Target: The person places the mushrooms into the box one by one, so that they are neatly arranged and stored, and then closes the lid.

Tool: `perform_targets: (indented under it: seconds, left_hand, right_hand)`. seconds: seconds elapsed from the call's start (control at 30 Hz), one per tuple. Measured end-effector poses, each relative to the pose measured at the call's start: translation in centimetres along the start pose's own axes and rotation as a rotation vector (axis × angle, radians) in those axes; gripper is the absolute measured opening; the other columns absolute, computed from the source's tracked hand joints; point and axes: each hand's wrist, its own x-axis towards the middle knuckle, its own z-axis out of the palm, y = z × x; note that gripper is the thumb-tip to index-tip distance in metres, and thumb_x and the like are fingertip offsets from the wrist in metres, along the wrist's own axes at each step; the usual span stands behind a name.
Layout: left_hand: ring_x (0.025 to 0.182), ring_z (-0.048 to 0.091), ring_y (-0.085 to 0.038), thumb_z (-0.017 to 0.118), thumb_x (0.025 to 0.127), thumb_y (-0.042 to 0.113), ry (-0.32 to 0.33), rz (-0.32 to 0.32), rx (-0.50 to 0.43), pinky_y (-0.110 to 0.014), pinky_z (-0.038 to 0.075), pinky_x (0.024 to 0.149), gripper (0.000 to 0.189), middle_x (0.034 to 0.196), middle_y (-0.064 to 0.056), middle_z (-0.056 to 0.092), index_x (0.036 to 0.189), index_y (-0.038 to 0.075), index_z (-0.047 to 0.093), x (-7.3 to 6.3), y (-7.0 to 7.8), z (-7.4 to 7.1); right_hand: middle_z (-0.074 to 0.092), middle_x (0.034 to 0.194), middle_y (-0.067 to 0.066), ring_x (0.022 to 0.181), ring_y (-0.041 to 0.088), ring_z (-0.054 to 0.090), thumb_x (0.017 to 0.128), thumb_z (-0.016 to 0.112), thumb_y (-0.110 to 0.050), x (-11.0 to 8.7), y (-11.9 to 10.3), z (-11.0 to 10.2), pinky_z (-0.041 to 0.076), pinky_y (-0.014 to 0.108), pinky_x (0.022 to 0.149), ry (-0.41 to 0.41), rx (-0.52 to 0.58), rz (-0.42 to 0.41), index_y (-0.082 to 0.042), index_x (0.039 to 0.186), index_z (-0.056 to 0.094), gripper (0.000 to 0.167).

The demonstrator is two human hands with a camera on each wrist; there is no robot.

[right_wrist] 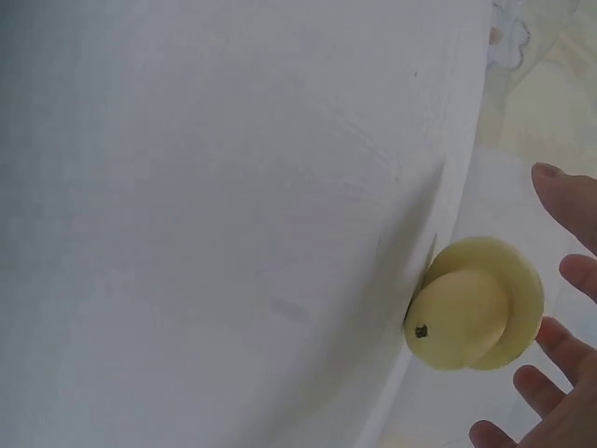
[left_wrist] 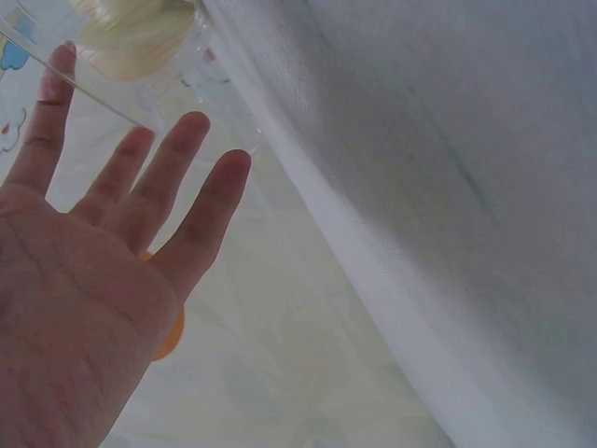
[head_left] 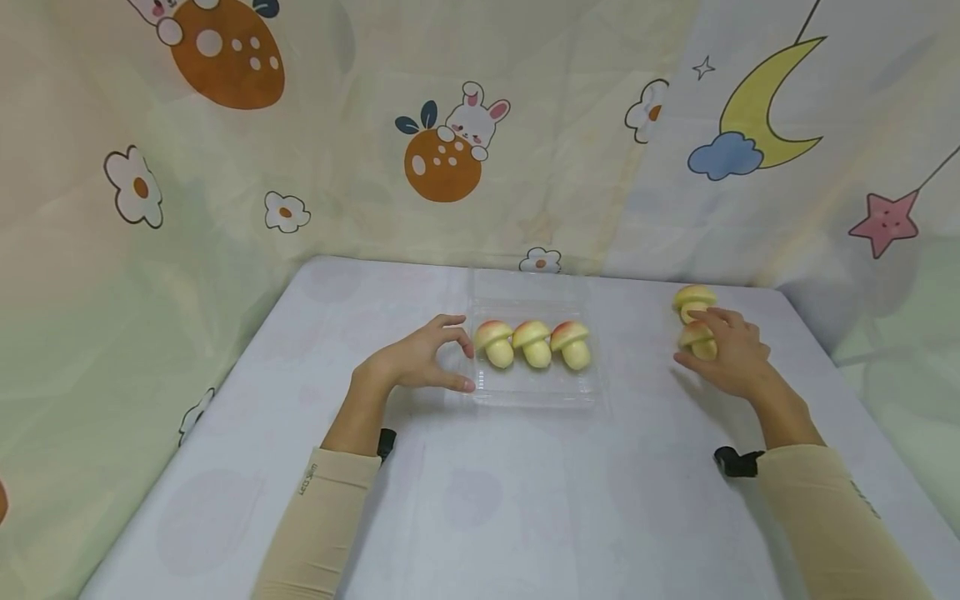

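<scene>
Closing softly on both sides of the nearer mushroom (head_left: 699, 342) seemed best, as it sat on the surface (head_left: 465, 492) by the right hand (head_left: 731, 354), which was loose, not squeezing, while the left hand (head_left: 420, 354), fingers spread, was at the clear tray (head_left: 536, 388).

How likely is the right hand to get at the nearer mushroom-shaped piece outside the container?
Probably yes: the right hand is at the nearer piece, its thumb and fingers spread about it, and nothing visible blocks them.
</scene>
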Motion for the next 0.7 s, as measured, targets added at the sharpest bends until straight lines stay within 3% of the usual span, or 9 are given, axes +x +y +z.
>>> perform_targets:
  seconds: [0.17, 0.4, 0.53, 0.7]
  left_hand:
    - [0.153, 0.029, -0.034, 0.087, 0.080, 0.048, -0.001, -0.004, -0.005, -0.054, 0.034, 0.117, 0.052, 0.168, -0.009, 0.022, 0.117, 0.018, 0.066, -0.03, 0.07, 0.00]
    - [0.154, 0.027, -0.034, 0.087, 0.080, 0.048, -0.004, -0.005, -0.009, -0.054, 0.033, 0.117, 0.052, 0.169, -0.008, 0.021, 0.118, 0.018, 0.066, 0.02, -0.07, 0.00]
    - [0.154, 0.027, -0.034, 0.087, 0.080, 0.048, -0.004, 0.001, -0.009, -0.054, 0.033, 0.117, 0.053, 0.169, -0.008, 0.021, 0.118, 0.017, 0.066, 0.11, 0.00, -0.07]
    - [0.153, 0.028, -0.034, 0.087, 0.080, 0.047, -0.009, -0.009, -0.006, -0.054, 0.033, 0.118, 0.053, 0.169, -0.008, 0.020, 0.118, 0.017, 0.066, 0.12, 0.00, -0.04]
  right_hand:
    - [0.006, 0.160, 0.038, 0.134, 0.071, 0.019, 0.097, 0.068, -0.043, -0.28, 0.19, -0.17, 0.022, 0.084, 0.088, -0.022, 0.002, 0.046, 0.001, 0.159, 0.022, 0.089]
    - [0.005, 0.160, 0.039, 0.133, 0.071, 0.020, 0.098, 0.067, -0.043, -0.53, 0.53, -0.09, 0.025, 0.084, 0.086, -0.049, 0.026, 0.055, 0.001, 0.153, 0.033, 0.079]
    - [0.012, 0.154, 0.044, 0.130, 0.074, 0.023, 0.096, 0.071, -0.035, -0.63, 0.61, -0.10, 0.025, 0.084, 0.093, -0.049, 0.085, 0.031, -0.001, 0.150, 0.034, 0.074]
    - [0.030, 0.140, 0.046, 0.126, 0.065, 0.036, 0.092, 0.076, -0.024, -0.57, 0.69, 0.31, 0.031, 0.077, 0.098, -0.041, 0.137, -0.020, 0.002, 0.145, 0.036, 0.071]
